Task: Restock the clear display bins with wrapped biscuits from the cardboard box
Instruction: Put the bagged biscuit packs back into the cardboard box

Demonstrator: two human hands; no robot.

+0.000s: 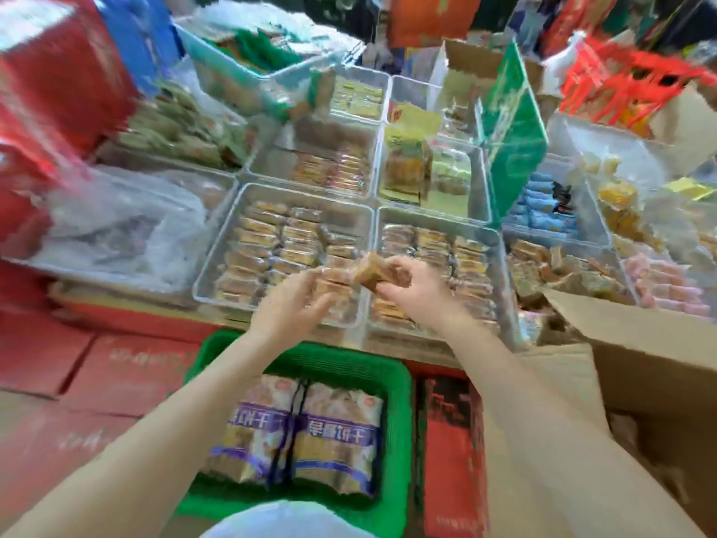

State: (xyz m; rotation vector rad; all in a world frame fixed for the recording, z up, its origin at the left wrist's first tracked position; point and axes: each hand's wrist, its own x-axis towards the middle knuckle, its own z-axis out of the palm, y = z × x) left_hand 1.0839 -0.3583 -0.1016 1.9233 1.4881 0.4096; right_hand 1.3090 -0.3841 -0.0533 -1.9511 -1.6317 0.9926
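Observation:
My right hand grips a small stack of wrapped biscuits above the gap between two clear display bins. My left hand reaches up to the same stack and its fingers touch the left end. The left clear bin holds rows of wrapped biscuits, and so does the right clear bin. The open cardboard box stands at the right, beside my right forearm; its inside is not visible. The frame is blurred.
More clear bins with snacks fill the table behind, with a green sign among them. A green basket with two large snack bags sits below my arms. Red cartons lie at the lower left, a red basket at the far right.

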